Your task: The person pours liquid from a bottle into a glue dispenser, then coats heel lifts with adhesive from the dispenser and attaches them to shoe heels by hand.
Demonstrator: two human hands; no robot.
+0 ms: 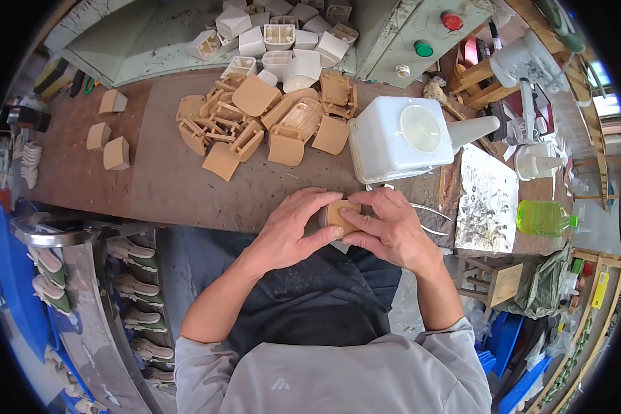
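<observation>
A tan-topped block (341, 216) shaped like a shoe heel is held at the table's front edge, between both hands. My left hand (293, 224) grips its left side, thumb low and fingers over the far edge. From the right, my right hand (391, 224) closes on it with a finger and thumb pressed on the top. The block's underside is hidden. Ahead lies a pile of tan plastic pieces (255, 95) with flat tops and ribbed frames. Behind them are heaped hollow white blocks (302, 71).
A white plastic container (401, 138) with a spout lies right of the pile. Pliers-like handles (431, 219) show beside my right hand. Several tan-topped blocks (116, 153) stand at left. A stained sheet (486, 200), green liquid bottle (541, 218) and shoe rack (93, 303) flank me.
</observation>
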